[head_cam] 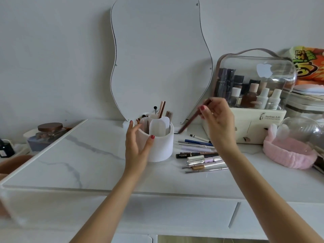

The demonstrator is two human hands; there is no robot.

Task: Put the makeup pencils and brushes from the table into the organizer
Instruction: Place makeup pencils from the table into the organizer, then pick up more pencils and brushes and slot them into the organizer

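A round white organizer (162,146) with upright compartments stands mid-table and holds several brushes and pencils. My left hand (138,146) cups its left side, thumb on the front wall and fingers at the rim. My right hand (219,120) is raised to the right of the organizer and pinches a brown makeup pencil (190,121), which slants down-left with its dark tip just right of the rim. A pile of several pencils and tubes (199,155) lies on the table to the right of the organizer, under my right wrist.
A wavy mirror (157,58) leans against the wall behind the organizer. A clear-lidded cosmetics case (254,106) stands at the back right, a pink headband (289,155) and a glass dome beside it. A jar with a copper lid (50,130) sits off the left edge.
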